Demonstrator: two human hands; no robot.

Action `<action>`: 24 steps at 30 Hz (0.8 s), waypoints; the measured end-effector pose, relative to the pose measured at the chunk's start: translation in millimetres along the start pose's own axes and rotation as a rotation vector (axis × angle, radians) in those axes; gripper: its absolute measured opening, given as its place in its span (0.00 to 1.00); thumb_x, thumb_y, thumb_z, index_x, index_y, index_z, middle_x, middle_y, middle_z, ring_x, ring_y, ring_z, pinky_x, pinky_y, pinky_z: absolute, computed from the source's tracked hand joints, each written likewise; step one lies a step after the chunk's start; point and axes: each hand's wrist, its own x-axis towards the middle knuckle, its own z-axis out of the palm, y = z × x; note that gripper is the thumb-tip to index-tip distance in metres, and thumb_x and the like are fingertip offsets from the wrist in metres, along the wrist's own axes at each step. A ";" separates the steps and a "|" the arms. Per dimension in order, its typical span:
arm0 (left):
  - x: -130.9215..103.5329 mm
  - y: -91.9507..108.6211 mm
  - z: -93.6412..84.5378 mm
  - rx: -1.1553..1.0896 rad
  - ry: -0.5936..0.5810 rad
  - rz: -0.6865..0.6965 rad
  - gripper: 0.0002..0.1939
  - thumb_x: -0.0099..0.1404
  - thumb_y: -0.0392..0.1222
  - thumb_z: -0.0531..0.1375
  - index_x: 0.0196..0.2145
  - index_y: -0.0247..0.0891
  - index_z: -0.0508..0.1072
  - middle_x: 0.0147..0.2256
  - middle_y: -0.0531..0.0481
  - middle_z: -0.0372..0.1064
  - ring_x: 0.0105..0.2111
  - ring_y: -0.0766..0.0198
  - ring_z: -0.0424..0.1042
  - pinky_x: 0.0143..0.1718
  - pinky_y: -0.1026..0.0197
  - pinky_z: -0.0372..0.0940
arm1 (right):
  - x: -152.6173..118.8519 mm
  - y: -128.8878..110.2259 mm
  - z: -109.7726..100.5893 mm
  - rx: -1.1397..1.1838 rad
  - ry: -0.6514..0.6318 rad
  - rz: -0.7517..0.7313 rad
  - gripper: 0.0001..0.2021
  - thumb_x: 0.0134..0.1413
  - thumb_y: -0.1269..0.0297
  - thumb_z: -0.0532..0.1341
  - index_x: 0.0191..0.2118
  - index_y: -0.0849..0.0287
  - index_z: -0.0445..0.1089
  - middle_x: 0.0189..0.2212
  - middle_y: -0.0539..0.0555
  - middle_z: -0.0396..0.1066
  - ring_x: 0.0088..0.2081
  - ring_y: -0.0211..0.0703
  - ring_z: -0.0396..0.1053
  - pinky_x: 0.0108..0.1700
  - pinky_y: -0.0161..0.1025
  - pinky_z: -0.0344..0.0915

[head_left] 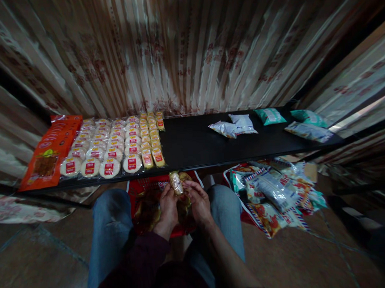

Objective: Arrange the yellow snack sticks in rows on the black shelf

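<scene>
Above the red basket [197, 178] between my knees, both hands are close together. My left hand [168, 207] is closed on a small wrapped snack cake [175, 183] in clear, shiny packaging. Beside it, the fingers of my right hand [199, 200] are closed around another yellowish wrapped cake [184, 176], partly hidden behind the first. More wrapped pieces [147, 206] lie dimly in the basket. Just beyond it, on the black shelf [189, 144], similar small yellow packs [158, 156] stand in two rows.
Left of the yellow packs are rows of round white wrapped cakes [110, 167] and orange bags [50, 147]. Silver-backed bags [243, 123] and green bags [270, 116] lie toward the shelf's right. A heaped basket of snack bags [275, 191] stands by my right knee. Curtains [175, 54] hang behind.
</scene>
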 end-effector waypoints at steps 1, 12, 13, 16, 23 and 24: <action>-0.5 0.8 0.8 -0.026 0.012 -0.021 0.15 0.47 0.43 0.64 0.34 0.36 0.73 0.33 0.49 0.74 0.32 0.66 0.72 0.37 0.63 0.63 | 0.4 1.0 -0.9 -0.008 0.000 -0.009 0.10 0.41 0.61 0.68 0.34 0.54 0.77 0.35 0.52 0.76 0.39 0.46 0.71 0.45 0.43 0.66; 1.0 6.3 5.1 -0.195 0.041 -0.184 0.09 0.48 0.29 0.57 0.30 0.36 0.71 0.26 0.52 0.71 0.25 0.69 0.69 0.30 0.66 0.61 | -1.6 1.0 -1.1 -0.070 -0.016 -0.064 0.08 0.44 0.60 0.67 0.34 0.54 0.76 0.36 0.52 0.76 0.37 0.44 0.71 0.44 0.42 0.65; 1.5 6.1 5.1 -0.207 0.037 -0.195 0.09 0.49 0.28 0.57 0.29 0.36 0.70 0.26 0.52 0.71 0.25 0.69 0.70 0.30 0.66 0.61 | -1.7 0.7 -1.0 -0.073 -0.012 -0.065 0.09 0.44 0.59 0.67 0.33 0.54 0.76 0.36 0.52 0.76 0.37 0.44 0.71 0.44 0.42 0.66; 3.0 5.2 4.1 -0.254 0.020 -0.225 0.08 0.50 0.27 0.57 0.29 0.35 0.70 0.27 0.51 0.71 0.25 0.69 0.70 0.29 0.66 0.61 | -1.6 0.7 -0.8 -0.075 -0.001 -0.058 0.09 0.43 0.59 0.67 0.33 0.54 0.76 0.35 0.52 0.76 0.36 0.44 0.71 0.43 0.42 0.66; 4.8 3.6 1.9 -0.292 0.001 -0.278 0.08 0.52 0.27 0.56 0.30 0.35 0.71 0.27 0.49 0.72 0.26 0.67 0.70 0.28 0.65 0.62 | -2.8 0.8 -1.4 -0.100 0.002 -0.061 0.08 0.45 0.58 0.66 0.33 0.52 0.76 0.34 0.52 0.76 0.36 0.44 0.70 0.39 0.40 0.66; 4.6 3.4 1.8 -0.282 0.001 -0.263 0.08 0.52 0.27 0.56 0.30 0.35 0.71 0.27 0.49 0.72 0.26 0.67 0.70 0.28 0.65 0.62 | -3.3 0.2 -1.6 -0.124 -0.001 -0.075 0.08 0.45 0.58 0.66 0.33 0.52 0.77 0.34 0.51 0.76 0.36 0.44 0.70 0.38 0.40 0.65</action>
